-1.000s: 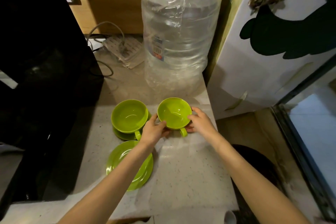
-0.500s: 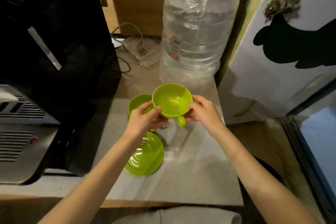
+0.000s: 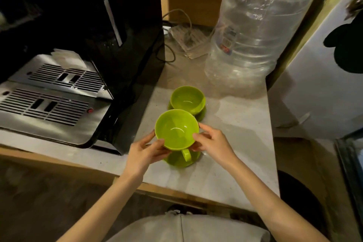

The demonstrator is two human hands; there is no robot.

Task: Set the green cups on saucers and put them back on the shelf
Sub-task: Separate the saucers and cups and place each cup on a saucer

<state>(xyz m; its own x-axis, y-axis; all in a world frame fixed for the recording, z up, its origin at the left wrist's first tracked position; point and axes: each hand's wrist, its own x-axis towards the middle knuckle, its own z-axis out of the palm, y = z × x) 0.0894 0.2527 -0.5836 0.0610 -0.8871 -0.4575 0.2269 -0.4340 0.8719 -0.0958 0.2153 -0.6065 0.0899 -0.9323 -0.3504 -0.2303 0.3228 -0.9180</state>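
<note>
A green cup (image 3: 176,129) is held between both hands just above a green saucer (image 3: 177,160), its handle pointing toward me. My left hand (image 3: 146,150) grips its left rim and my right hand (image 3: 211,141) its right rim. Most of that saucer is hidden under the cup. Behind it, a second green cup (image 3: 187,100) sits on its own green saucer (image 3: 201,114) on the pale counter (image 3: 235,133).
A black coffee machine (image 3: 82,45) with a steel drip grille (image 3: 45,102) fills the left. A big clear water bottle (image 3: 255,31) stands at the back, with a power strip and cables (image 3: 186,39) beside it. A white cabinet side (image 3: 324,76) bounds the right.
Both hands lifted the cup off the counter and carried it toward me, over the empty saucer. The view shifted down and left, showing the machine's grille.
</note>
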